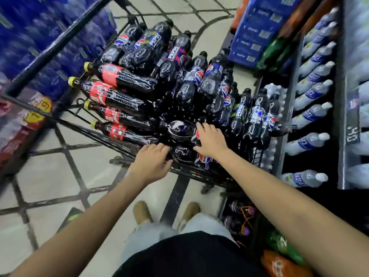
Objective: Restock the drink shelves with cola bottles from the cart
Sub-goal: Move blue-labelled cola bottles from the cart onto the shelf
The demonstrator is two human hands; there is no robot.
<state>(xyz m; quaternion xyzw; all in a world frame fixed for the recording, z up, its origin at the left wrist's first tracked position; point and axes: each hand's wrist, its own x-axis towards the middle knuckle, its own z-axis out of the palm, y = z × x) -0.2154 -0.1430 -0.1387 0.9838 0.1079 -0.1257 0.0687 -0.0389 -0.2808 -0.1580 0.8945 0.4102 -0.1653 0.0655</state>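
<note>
Both grips are reaching into the heaped cart, and neither is closing on a bottle yet.

Left of the left grip (pixel 151 162), red-labelled bottles (pixel 111 96) are lying stacked against the wire wall of the cart (pixel 185 170). The left grip is hovering at that wall with its fingers loosely curled, holding nothing. Just right of it, the right grip (pixel 209 140) is lying spread and flat on a dark cola bottle (pixel 179 127), not wrapping round it. The cola bottles (pixel 189 86) are lying loose on their sides beyond both grips, so pulling one from low in the heap is probably risking others sliding or rolling over the wall. A smooth round bottle under an open palm may also be slipping away. Right of the right grip, the drink shelves (pixel 342 120) are standing close with clear bottles (pixel 311 114), which a swung bottle could be knocking.
</note>
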